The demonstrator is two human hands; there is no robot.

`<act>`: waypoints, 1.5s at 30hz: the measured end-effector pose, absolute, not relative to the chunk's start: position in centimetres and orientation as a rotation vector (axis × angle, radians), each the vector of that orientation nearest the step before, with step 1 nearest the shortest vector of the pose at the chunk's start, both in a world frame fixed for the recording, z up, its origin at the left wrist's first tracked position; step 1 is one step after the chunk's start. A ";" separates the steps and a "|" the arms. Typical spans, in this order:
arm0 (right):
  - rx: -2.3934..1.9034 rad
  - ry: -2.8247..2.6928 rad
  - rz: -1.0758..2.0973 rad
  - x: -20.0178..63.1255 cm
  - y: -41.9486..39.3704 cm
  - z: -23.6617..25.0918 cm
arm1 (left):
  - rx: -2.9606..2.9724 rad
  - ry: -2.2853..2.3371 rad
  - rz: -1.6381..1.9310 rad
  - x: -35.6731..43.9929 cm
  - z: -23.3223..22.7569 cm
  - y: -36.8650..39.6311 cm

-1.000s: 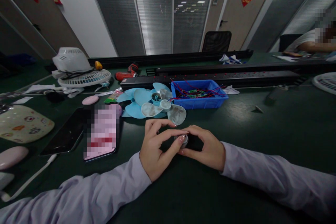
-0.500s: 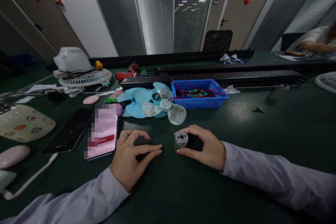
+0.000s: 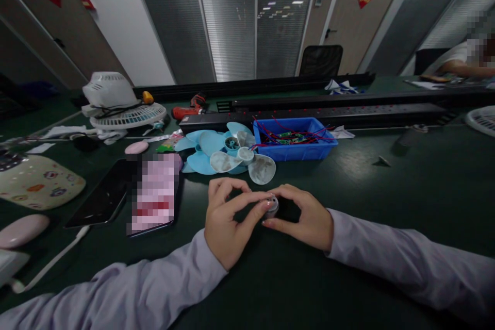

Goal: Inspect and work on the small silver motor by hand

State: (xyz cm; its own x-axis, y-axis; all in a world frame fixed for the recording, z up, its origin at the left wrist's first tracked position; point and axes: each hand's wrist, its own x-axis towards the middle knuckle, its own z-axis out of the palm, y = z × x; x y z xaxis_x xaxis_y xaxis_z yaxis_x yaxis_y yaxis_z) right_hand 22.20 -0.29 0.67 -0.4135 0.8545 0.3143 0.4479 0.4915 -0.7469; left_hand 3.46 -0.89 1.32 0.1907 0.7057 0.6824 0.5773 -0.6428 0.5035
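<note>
On the dark green table [image 3: 386, 201], just before the pale plastic fan blades [image 3: 228, 157], our right hand [image 3: 305, 216] pinches the small silver metal motor cylinder [image 3: 271, 206] while our left hand [image 3: 228, 221] fingertips press its top. It seems rigid, smooth, compact; the sides suit gripping.

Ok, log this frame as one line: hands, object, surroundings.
left hand: fingertips on small metal motor | right hand: gripping motor on green table | behind: fan blades, blue bin
</note>
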 end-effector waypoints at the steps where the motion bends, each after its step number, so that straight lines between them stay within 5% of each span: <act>1: -1.061 -2.040 0.745 22.2 -0.3 0.6 | 2.315 1.250 1.447 3.7 1.3 -0.9; 34: -1.056 -2.013 0.815 22.3 -0.4 0.9 | 2.290 1.284 1.511 2.0 2.1 -0.8; 42: -1.045 -2.007 0.855 22.3 -0.6 1.2 | 2.560 1.282 0.895 -3.6 -0.2 -0.3; 45: -1.037 -2.008 0.851 22.2 -0.5 1.1 | 2.511 1.290 0.971 -3.2 0.1 -0.5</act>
State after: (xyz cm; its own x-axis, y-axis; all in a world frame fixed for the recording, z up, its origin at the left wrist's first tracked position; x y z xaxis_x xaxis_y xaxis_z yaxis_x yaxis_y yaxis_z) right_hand 22.25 -0.55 1.12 -0.4251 0.8580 0.2882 0.3893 0.4608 -0.7975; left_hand -3.21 -0.52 0.08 0.4188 0.7731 0.4763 0.6717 -0.6167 0.4104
